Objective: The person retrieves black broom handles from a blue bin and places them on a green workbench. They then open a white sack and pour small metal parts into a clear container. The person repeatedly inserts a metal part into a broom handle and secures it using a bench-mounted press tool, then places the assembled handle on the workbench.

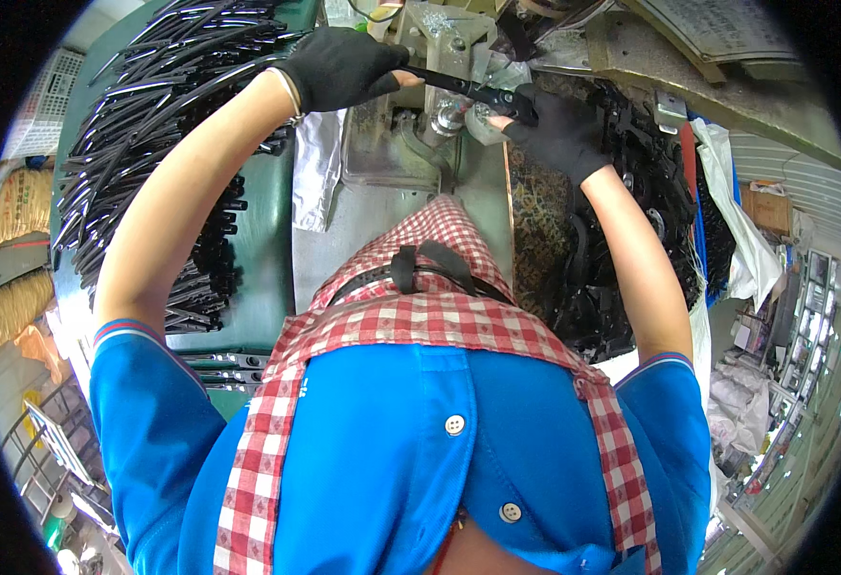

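Note:
My left hand (344,69), in a black glove with a bare thumb tip, is closed round a slim black tube (451,84) at the top middle. The tube slants down to the right over a metal machine fixture (447,117). At its right end sits a black fitting (507,100), which my right hand (564,134) grips, also in a black glove with the thumb tip bare. Whether the fitting is fixed to the tube or only pushed against it, I cannot tell. The fingers of the right hand are partly hidden behind the fitting.
A big heap of black tubes (143,144) lies on a green surface (269,220) at the left. On the right, small black parts (622,278) fill a tray with a worn brown board (537,216). A silvery sheet (318,172) hangs beside the machine base (373,153).

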Available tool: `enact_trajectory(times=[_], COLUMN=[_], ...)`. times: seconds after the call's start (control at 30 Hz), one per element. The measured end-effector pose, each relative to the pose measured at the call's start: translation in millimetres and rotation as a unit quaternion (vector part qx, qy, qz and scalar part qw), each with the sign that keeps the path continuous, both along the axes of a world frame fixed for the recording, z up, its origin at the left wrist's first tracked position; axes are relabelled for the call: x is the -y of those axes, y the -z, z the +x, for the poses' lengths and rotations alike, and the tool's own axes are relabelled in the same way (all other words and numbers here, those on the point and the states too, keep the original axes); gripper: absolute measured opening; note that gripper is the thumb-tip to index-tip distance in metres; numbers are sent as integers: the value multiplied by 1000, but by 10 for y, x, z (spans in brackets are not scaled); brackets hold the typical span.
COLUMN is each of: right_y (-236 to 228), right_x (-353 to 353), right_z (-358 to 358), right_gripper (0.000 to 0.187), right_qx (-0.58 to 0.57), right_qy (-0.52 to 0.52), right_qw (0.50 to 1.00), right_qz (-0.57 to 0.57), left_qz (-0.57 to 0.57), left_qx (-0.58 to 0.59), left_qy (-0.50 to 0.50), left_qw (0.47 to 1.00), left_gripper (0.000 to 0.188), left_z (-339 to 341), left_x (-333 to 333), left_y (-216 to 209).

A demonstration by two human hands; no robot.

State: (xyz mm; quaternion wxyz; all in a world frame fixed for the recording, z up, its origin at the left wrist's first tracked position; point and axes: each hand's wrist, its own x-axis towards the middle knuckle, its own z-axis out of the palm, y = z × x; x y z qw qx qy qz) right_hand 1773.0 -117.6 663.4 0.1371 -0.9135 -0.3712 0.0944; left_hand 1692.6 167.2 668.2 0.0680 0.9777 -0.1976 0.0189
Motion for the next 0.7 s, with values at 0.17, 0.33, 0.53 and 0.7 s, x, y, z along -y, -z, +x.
enact_trajectory(times=[0.17, 0.33, 0.53, 0.7], right_y=[-303, 226, 1427, 1830], right_x=[-19, 157, 224, -59], right_z=[-444, -744, 88, 562], right_gripper=[22, 16, 33, 38], right_qx=[223, -5, -17, 30], right_qy=[-88, -98, 109, 125], right_qw=[935, 969, 987, 991], right_qz=[261, 225, 112, -32], left_qz=[-34, -2, -43, -49], left_qx=[23, -14, 17, 22], left_qy=[13, -29, -3, -1], left_qw=[999, 999, 999, 999], left_gripper=[39, 32, 36, 42], left_z=[-68, -131, -145, -138], left_x=[-18, 60, -8, -5], left_y=[21, -20, 51, 1])
